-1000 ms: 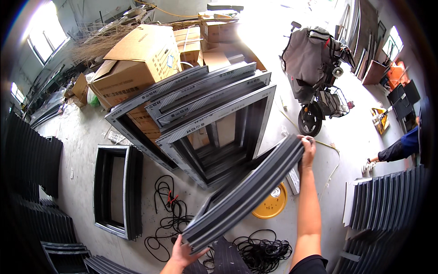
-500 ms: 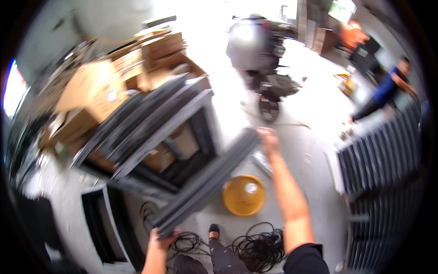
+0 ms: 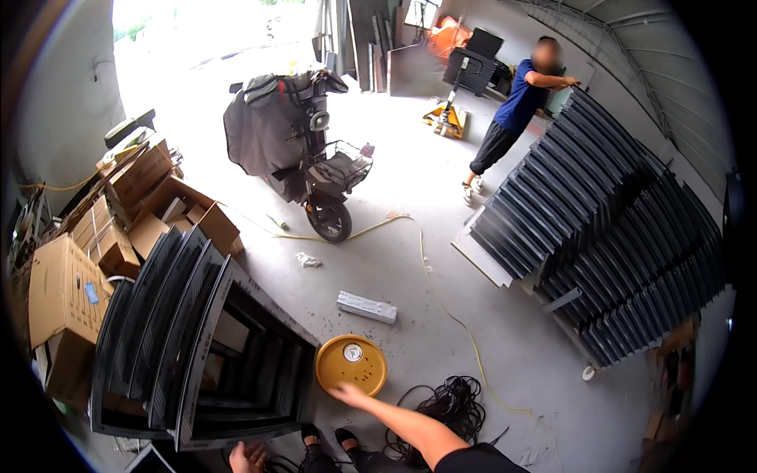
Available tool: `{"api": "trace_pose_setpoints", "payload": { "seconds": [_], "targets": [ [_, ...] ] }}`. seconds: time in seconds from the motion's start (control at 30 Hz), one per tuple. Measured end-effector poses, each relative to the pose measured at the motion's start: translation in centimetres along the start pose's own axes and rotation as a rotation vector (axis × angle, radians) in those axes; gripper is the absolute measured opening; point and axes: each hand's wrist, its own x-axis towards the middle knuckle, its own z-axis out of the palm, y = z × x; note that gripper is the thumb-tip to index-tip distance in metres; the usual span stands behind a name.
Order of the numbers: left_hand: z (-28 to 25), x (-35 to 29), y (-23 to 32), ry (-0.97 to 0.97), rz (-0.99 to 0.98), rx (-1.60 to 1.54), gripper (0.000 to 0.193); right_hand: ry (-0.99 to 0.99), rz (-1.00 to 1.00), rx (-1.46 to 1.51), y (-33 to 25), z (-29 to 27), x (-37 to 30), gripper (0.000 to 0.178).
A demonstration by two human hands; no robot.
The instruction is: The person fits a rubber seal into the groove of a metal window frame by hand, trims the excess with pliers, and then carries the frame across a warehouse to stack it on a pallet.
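My right hand (image 3: 348, 393) reaches over the near edge of a round yellow-orange bucket lid (image 3: 332, 366). Its fingers point leftward and apart, with nothing visible in them. Small dark bits (image 3: 364, 374), too small to name, lie on the lid beside a pale round label. At the lower edge, my left hand (image 3: 247, 458) is partly cut off; its fingers are spread and hold nothing I can see. Close by it, on my left, dark grey rectangular frames (image 3: 206, 347) lean upright one behind another. The foremost frame has a lighter grey edge.
Black cable (image 3: 457, 406) lies coiled by my feet. A pale long bar (image 3: 367, 307) and yellow hose (image 3: 465, 323) are on the floor. Cardboard boxes (image 3: 67, 292) stand left, a covered scooter (image 3: 272, 134) ahead. A person (image 3: 516, 102) stands beside stacked dark panels (image 3: 560, 189).
Both hands have let go of the long dark grey frame held before. My right hand has come down to the yellow lid. The view has turned right, and the person now stands more upright.
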Motion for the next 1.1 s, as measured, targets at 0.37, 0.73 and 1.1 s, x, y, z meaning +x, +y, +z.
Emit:
{"api": "trace_pose_setpoints", "payload": {
  "seconds": [0.37,0.73,1.1],
  "targets": [
    [12.1,1.6,18.0,0.463,1.462,1.223,0.047,0.440,1.194,0.349,23.4,-2.8,-35.2,0.030],
    [14.4,8.1,16.3,0.580,1.561,1.549,0.046,0.390,1.184,0.830,12.9,4.0,-34.3,0.018],
    [11.0,12.3,16.7,0.969,1.648,1.715,0.044,0.142,1.096,0.455,22.8,-9.1,-33.2,0.020]
  ]
}}
